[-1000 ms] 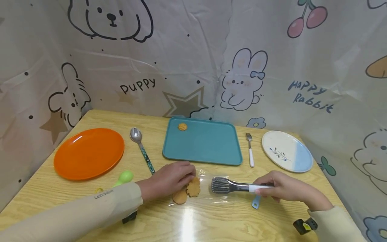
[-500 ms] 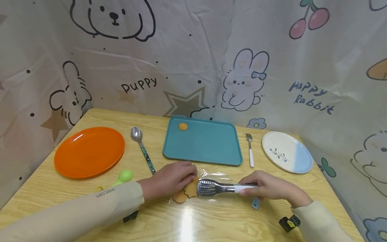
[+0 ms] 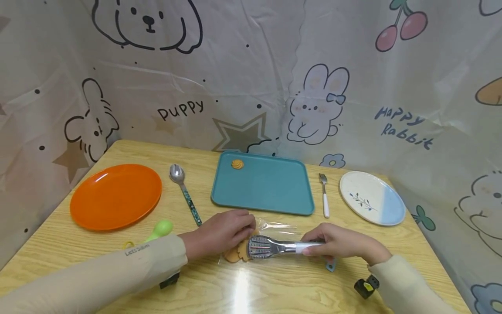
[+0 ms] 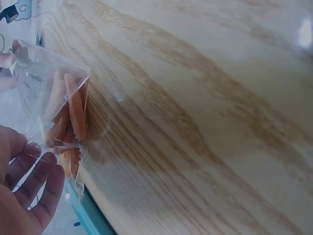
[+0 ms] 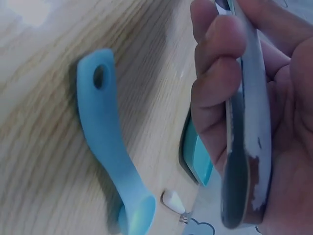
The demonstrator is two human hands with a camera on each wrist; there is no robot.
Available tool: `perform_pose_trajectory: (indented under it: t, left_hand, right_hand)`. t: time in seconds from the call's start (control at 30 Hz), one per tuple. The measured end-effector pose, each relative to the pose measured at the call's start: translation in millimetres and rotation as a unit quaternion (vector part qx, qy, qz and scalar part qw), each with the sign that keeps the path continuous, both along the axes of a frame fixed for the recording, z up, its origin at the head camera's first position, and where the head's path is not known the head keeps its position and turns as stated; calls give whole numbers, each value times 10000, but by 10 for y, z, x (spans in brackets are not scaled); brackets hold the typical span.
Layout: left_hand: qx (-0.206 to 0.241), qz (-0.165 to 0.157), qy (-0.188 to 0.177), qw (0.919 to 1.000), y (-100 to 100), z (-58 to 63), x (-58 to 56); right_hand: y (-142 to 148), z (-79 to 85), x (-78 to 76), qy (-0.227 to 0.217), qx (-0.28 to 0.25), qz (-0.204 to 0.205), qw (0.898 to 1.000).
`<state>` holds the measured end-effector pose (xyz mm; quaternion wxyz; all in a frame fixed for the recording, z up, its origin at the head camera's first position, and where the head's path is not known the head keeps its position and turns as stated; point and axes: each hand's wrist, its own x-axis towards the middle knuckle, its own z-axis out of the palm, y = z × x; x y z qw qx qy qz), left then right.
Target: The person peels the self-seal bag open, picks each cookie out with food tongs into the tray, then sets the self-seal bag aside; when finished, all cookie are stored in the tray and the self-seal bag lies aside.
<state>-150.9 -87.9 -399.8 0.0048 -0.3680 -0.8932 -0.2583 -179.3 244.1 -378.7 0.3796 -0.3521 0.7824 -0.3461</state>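
Observation:
My left hand [image 3: 225, 230] pinches the edge of a clear plastic bag [image 3: 280, 227] lying in front of the tray. Several brown biscuits [image 4: 73, 115] are inside it, partly hidden by that hand in the head view. From the right, my right hand [image 3: 333, 242] grips the pale handle of metal tongs [image 3: 263, 247]. Their slotted head overlaps the biscuits at the bag; whether it touches them cannot be told. A blue spoon [image 5: 105, 122] lies on the table beneath the right hand.
Behind the hands is a teal tray [image 3: 266, 183] bearing one swirled biscuit [image 3: 237, 164]. Left stand an orange plate [image 3: 115, 196], a metal spoon [image 3: 184, 187] and a green-ended utensil [image 3: 161, 228]. A fork [image 3: 324, 196] and a white-and-blue plate [image 3: 370, 198] lie on the right.
My right hand has moved left with the tongs, bringing their head from beside the biscuits to over them at the bag. The left hand stays in place.

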Motion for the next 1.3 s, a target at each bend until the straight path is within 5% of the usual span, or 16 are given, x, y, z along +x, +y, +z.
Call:
perform_pose_trajectory:
  t: [0.47, 0.93, 1.13, 1.3]
  left_hand:
    - [6, 16, 72, 10000, -23, -28, -9]
    - [-135, 49, 47, 9999, -26, -3, -43]
    - [-160, 42, 32, 9999, -17, 21, -42]
    - [-146, 80, -31, 9999, -13, -1, -17]
  right_hand:
    - [106, -9, 20, -337, -209, -95, 9992]
    - [1053, 350, 205, -685, -362, -877, 9931]
    - [1316, 528, 119, 391, 24, -1610, 9862]
    - [1035, 507, -73, 1241, 480, -2087, 9689]
